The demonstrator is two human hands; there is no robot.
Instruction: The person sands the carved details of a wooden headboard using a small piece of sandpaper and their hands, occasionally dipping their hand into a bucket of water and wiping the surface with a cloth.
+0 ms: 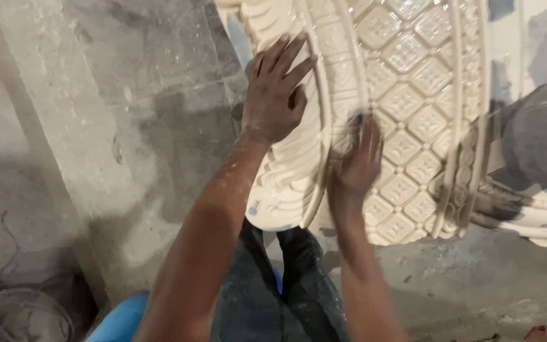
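Grip: left hand [275, 95] flat, released, on the cream carved panel [413, 120]; right hand [359, 161] clenched on something hidden | Panel over the concrete floor [128, 126] | Step: likely rubbing the surface; next needs steady pressure

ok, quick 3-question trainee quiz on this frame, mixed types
1. True or false: the left hand lies flat on the cream panel.
2. Which pattern lies under the right hand? A) diamonds B) plain C) holes
3. Fill in: the floor is ___ in colour.

Key: 1 true; 2 A; 3 grey
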